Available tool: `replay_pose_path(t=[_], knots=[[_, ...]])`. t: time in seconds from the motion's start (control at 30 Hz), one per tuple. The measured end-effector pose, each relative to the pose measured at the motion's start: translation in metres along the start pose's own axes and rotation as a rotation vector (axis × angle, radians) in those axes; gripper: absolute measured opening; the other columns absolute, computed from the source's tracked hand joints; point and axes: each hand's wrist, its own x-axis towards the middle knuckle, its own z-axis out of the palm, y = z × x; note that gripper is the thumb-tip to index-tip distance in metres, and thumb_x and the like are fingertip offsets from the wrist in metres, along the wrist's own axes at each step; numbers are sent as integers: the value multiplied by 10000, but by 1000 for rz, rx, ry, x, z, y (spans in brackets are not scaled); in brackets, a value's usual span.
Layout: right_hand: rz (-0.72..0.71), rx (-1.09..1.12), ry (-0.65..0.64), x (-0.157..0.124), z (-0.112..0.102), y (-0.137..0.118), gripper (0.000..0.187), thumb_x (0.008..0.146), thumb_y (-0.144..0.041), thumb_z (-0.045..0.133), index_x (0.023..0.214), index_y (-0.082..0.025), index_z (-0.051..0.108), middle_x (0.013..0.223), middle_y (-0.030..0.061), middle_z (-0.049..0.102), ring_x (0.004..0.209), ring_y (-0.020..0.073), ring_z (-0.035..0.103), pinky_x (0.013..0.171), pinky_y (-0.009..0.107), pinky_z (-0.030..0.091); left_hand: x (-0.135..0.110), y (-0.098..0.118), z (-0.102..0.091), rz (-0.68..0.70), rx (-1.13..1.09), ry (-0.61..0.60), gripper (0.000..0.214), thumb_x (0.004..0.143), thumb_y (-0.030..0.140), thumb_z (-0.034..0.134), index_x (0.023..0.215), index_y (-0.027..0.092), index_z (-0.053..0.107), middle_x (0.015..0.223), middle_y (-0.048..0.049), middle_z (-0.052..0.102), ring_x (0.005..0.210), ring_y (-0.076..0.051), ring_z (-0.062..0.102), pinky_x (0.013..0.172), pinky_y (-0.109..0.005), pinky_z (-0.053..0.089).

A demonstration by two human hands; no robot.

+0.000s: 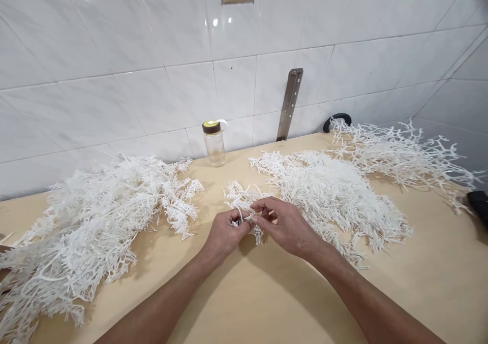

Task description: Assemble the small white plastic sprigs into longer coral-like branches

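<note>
My left hand [224, 232] and my right hand [284, 224] meet over the middle of a light wooden table [259, 303]. Both are closed on one small white plastic branched piece [242, 201], a comb-like sprue with thin prongs. The fingers pinch it from either side, and part of it is hidden under them. A big heap of the same white pieces [91, 222] lies to the left. Another heap [331, 191] lies just right of my hands, and a third, looser heap [404, 156] spreads at the far right.
A clear plastic bottle [214, 143] with a brown cap stands at the back against the white tiled wall. A metal strip [290, 103] leans on the wall. A black curved object [337, 121] lies behind the right heap, and a dark object [479, 201] sits at the right edge.
</note>
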Motion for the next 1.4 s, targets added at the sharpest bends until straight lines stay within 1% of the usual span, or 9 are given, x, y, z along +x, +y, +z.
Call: replay_pose_path(t=[0.13,0.2,0.33,0.57,0.77,0.9,1.0,1.2,1.4], knots=[[-25,-32,32,1,1,-2,129,883,-256,565,814,-213,664,726,12,662,652,155,587,635,292,463,1,-1,2,-5,41,61,221,702,288,722,879,155,721,803,-42,693,746,-180,596,703,-275,449],[23,-21,63,1,1,-3,136,874,-247,554,780,-206,643,672,-5,642,611,144,567,588,273,434,1,-1,2,-5,45,104,193,681,275,734,831,164,688,780,-27,672,731,-169,585,687,-266,440],[120,47,75,0,2,-4,130,867,-274,550,789,-198,622,667,-13,626,608,142,558,554,257,404,1,1,0,-35,-2,66,155,699,293,717,718,165,631,713,-4,620,679,-141,540,661,-254,406],[167,113,109,2,4,1,203,905,-366,529,805,-195,576,675,-12,600,599,137,526,555,264,402,1,2,-4,-38,-53,9,256,745,395,720,768,143,679,664,-1,573,602,-115,456,600,-250,357],[176,104,23,0,8,5,255,922,-438,541,907,-191,602,772,17,655,653,159,594,582,286,455,1,-2,-3,10,-34,123,295,783,442,677,754,149,656,613,20,529,542,-96,397,547,-238,328],[-16,-66,173,-4,13,5,89,911,-266,558,904,-192,608,823,32,649,699,165,599,619,294,470,1,-6,-4,36,2,198,261,795,412,650,724,162,619,583,33,509,515,-92,389,534,-233,326],[-192,-132,242,-6,14,6,107,922,-164,518,928,-195,620,884,41,633,715,151,592,640,286,482,2,-5,-5,25,-30,217,239,783,393,656,719,167,611,559,42,488,496,-87,378,515,-228,309],[-375,-234,124,-4,12,12,266,922,-84,501,1121,-208,627,996,69,613,800,168,618,688,293,520,2,1,-4,-84,-210,115,287,738,419,711,701,164,585,596,44,467,501,-72,338,476,-217,252],[-384,-336,108,-3,12,12,225,903,-79,544,1073,-197,631,967,74,627,802,189,630,699,317,530,2,4,-6,-133,-258,39,315,698,428,757,722,157,598,613,31,500,521,-76,365,479,-215,256]])
